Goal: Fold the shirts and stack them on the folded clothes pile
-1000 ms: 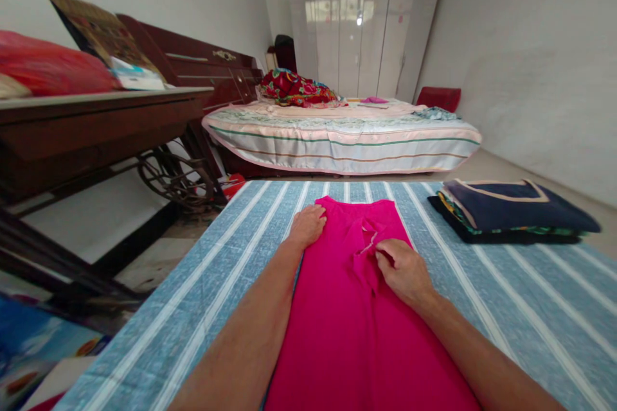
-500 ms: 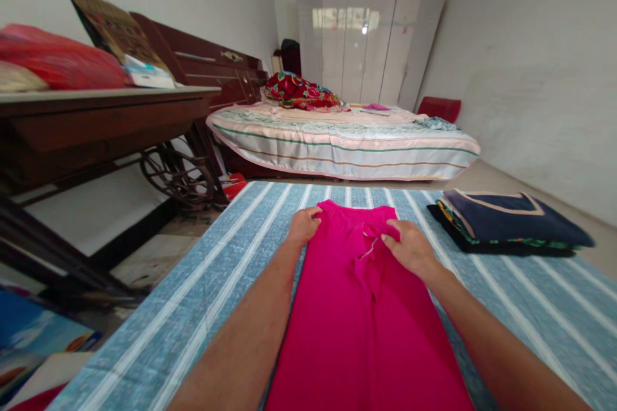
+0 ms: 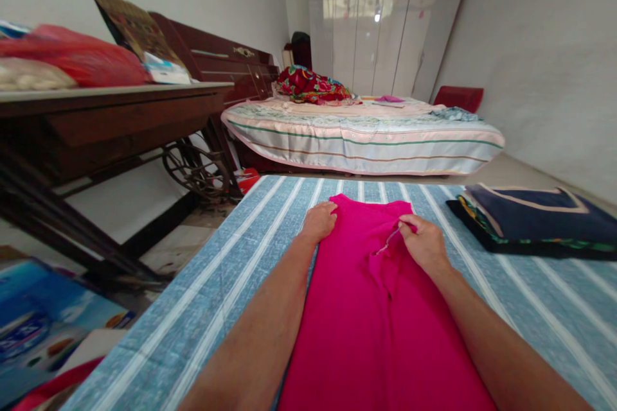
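Observation:
A bright pink garment (image 3: 351, 327) lies lengthwise on the blue striped cloth, its narrower far end with a shallow curved edge. At its far left corner my left hand (image 3: 321, 221) has its fingers closed on the edge. My right hand (image 3: 424, 241) pinches a small flap near the far right side, lifting it slightly; a pale line of stitching shows along the flap's edge. Bunched folds and a long seam run down the garment's middle. The near end goes out of view at the bottom.
A stack of folded dark clothes (image 3: 535, 218) lies on the right of the striped cloth (image 3: 231, 270). Beyond stands a bed (image 3: 366, 141). At left are a sewing machine table (image 3: 120, 109) bearing a red bag (image 3: 91, 58), and a blue box (image 3: 53, 321) low down.
My right hand has drawn the flap up and toward the right, exposing more of its stitched edge. My left hand stays at the far left corner. The whole view has shifted slightly.

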A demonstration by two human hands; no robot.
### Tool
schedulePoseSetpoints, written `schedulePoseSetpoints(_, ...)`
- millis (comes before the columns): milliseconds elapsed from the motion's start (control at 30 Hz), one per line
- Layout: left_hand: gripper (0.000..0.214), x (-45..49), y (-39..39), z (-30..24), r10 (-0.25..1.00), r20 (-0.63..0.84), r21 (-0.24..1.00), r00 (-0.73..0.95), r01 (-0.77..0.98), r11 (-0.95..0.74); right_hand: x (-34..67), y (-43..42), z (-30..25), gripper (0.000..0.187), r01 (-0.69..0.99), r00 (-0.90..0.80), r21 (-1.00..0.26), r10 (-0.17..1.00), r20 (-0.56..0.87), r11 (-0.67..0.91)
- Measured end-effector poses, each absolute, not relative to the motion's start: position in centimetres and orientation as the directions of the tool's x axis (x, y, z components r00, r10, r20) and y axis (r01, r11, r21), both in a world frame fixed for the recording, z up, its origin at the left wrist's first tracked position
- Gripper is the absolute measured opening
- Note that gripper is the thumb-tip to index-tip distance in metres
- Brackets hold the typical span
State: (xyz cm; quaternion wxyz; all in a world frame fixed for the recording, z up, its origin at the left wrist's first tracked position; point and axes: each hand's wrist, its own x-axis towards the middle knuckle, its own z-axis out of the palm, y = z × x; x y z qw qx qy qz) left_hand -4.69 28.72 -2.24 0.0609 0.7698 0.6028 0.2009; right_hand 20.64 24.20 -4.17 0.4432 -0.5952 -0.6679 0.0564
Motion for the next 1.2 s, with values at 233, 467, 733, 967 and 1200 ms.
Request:
schedulePoseSetpoints(233, 0.041, -4.8, 28.8, -2.4, 0.949, 0.251, 0.308, 0.192, 0.914, -0.266, 20.7, 24.4, -4.6, 0.024, 0.758, 0.113, -0.597, 0.849, 0.516, 0.262)
schedulePoseSetpoints(467, 0.040, -4.0, 28.8, -2.0, 0.928, 0.254, 0.253, 0.273, 0.907, -0.336, 20.5, 24.5, -4.6, 0.024, 0.749, 0.131, -0.615, 0.854, 0.503, 0.248)
schedulePoseSetpoints(733, 0.039, -3.2, 29.1, -2.2, 0.928, 0.154, 0.211, 0.340, 0.906, -0.367, 20.5, 24.3, -4.4, 0.023, 0.747, 0.127, -0.625, 0.875, 0.468, 0.226)
schedulePoseSetpoints(967, 0.041, -3.2, 29.0, -2.3, 0.937, 0.128, 0.188, 0.325, 0.920, -0.345, 20.4, 24.3, -4.2, 0.022, 0.762, 0.139, -0.621, 0.890, 0.435, 0.185)
schedulePoseSetpoints(1200, 0.038, -3.2, 29.3, -2.3, 0.932, 0.155, 0.185, 0.328, 0.917, -0.353, 20.4, 24.5, -4.2, 0.022, 0.765, 0.127, -0.621, 0.905, 0.405, 0.171)
